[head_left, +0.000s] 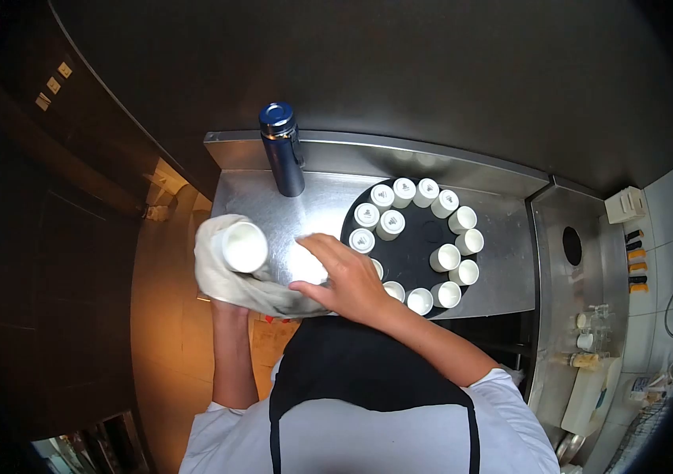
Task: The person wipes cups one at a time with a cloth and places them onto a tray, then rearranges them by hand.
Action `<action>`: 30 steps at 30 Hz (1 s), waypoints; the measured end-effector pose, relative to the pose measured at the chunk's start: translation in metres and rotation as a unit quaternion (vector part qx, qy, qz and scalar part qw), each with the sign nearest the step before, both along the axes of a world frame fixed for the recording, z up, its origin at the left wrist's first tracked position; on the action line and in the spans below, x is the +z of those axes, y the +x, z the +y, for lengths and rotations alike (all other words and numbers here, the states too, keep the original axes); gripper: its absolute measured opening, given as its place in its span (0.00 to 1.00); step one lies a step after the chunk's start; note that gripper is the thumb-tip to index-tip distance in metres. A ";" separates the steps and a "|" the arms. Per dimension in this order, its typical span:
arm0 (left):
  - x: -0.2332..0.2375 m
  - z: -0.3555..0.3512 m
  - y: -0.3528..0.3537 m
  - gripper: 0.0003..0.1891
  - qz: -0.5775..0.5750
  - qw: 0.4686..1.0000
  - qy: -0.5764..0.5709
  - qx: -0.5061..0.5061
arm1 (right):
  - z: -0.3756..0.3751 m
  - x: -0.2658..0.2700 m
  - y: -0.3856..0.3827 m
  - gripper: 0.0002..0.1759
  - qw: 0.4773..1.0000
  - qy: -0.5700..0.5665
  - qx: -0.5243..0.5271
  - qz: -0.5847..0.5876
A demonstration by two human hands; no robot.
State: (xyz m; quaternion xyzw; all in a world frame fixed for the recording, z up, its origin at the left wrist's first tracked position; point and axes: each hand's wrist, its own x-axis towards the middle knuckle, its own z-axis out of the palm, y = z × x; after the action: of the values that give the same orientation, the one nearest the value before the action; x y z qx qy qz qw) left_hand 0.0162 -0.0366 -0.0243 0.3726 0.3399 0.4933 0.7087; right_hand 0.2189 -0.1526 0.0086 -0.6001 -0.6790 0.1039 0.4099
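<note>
**Q:** Now, in the head view, what does each hand hold?

**A:** Head view, looking down. The left forearm (230, 347) rises into a crumpled off-white cloth (222, 276). The cloth covers the left hand entirely, so it cannot be told how far that hand is closed. A small white ceramic cup (243, 246) sits in the cloth's upper folds, its round end turned toward the camera. The right hand (348, 280) lies at the cloth's other end, thumb and fingers closed on the fabric. A bright white patch shows beneath the fingertips; whether it is glare or another cup cannot be told.

**Q:** Where is that cup relative to its surroundings?

**A:** It is over the left edge of the brushed-steel counter (494, 268), well apart from the round black tray (419, 237). The tray carries many more small white cups (390, 225), most of them ringed about its rim. The right hand is just beside the tray's near-left rim. A tall blue metal flask (283, 150) stands upright at the counter's back left, near the tray but not touching it. To the right lies a second steel panel with a round hole (572, 246)
</note>
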 end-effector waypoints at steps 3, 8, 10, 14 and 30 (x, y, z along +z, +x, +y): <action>-0.003 -0.021 0.036 0.23 -0.033 0.999 -0.013 -0.036 | 0.003 0.025 -0.003 0.43 0.999 -0.007 0.041 -0.003; 0.003 -0.043 0.049 0.14 0.253 0.951 0.141 -0.109 | -0.007 0.014 0.011 0.38 0.998 -0.033 0.038 -0.039; -0.004 -0.040 0.050 0.11 0.244 0.962 0.058 -0.109 | -0.015 0.008 0.024 0.37 0.998 -0.061 -0.008 -0.028; 0.009 -0.033 0.037 0.11 0.133 0.977 0.061 -0.152 | -0.039 -0.008 0.079 0.36 0.971 -0.165 -0.169 -0.032; 0.013 -0.022 -0.006 0.30 -0.200 0.963 0.031 -0.177 | -0.039 -0.093 0.163 0.37 0.899 -0.298 -0.201 -0.250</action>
State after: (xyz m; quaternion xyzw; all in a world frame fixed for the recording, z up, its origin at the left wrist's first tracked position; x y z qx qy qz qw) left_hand 0.0097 -0.0583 -0.0113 0.3421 0.1047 0.4348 0.8264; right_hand 0.3815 -0.1912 -0.0840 -0.8244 -0.5610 0.0633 0.0405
